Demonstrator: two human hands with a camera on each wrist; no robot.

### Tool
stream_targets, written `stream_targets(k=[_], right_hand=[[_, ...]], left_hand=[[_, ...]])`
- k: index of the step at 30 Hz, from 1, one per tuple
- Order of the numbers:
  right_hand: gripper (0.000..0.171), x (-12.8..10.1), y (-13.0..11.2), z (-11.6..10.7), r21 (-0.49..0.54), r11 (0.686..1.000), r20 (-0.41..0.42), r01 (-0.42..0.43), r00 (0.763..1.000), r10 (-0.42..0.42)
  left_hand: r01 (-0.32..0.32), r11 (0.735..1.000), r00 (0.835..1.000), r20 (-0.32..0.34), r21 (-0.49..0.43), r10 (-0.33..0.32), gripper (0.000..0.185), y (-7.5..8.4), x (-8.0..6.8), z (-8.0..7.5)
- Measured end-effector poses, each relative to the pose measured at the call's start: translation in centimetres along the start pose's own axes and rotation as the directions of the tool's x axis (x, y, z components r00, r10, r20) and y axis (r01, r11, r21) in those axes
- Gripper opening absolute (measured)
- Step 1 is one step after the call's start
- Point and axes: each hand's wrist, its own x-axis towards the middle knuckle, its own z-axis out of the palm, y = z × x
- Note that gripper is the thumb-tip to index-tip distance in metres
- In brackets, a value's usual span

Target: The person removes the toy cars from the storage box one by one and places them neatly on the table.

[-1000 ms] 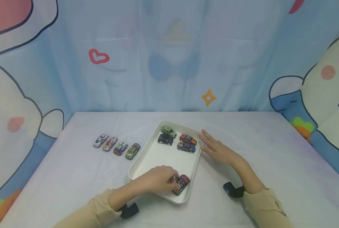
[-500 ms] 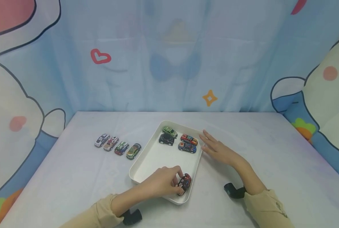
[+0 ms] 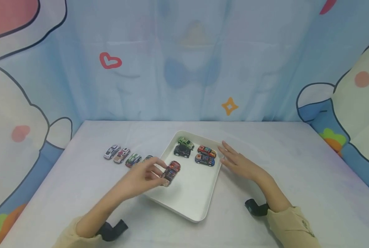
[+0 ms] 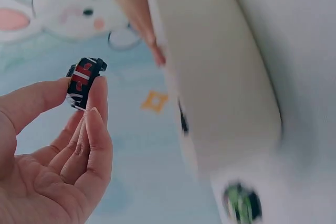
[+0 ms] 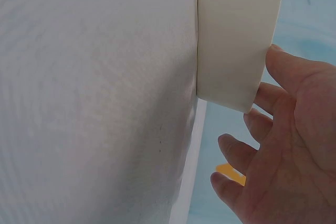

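Note:
My left hand [image 3: 142, 177] pinches a red and black toy car [image 3: 171, 172] between thumb and fingers, raised over the left side of a white tray [image 3: 187, 210]. In the left wrist view the same car shows its dark end with red and white marks. My right hand [image 3: 238, 163] touches the tray's far right corner, its fingers extended. Seen from the right wrist, the thumb meets the rim and the index fingertip is hidden behind the wall. Inside the tray lie a green car [image 3: 186, 142], a black car [image 3: 182, 151], a red-orange car [image 3: 207, 151] and a blue car [image 3: 205, 159].
Left of the tray, a row of toy cars stands on the white-covered table [image 3: 79, 193]: a white one [image 3: 111, 152], a white and red one [image 3: 121, 155], a green and white one [image 3: 133, 160], and one mostly behind my left hand. A printed curtain [image 3: 190, 103] hangs behind.
My left hand has lifted the red and black car from the tray's near right end and carried it left and away from me. The right hand stays at the tray's corner.

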Motion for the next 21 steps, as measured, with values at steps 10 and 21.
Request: stream_targets(k=[10, 21], right_hand=[[0.055, 0.0, -0.3, -0.2, -0.003, 1.0, 0.002, -0.001, 1.0, 0.001], [0.055, 0.0, -0.3, -0.1, 0.006, 1.0, 0.01, -0.005, 1.0, 0.005]], left_hand=[[0.277, 0.954, 0.949, -0.185, 0.112, -0.254, 0.035, -5.6, -4.1, -5.6], [0.35, 0.92, 0.936, -0.108, 0.178, -0.335, 0.033, -7.9, -3.9, -4.7]])
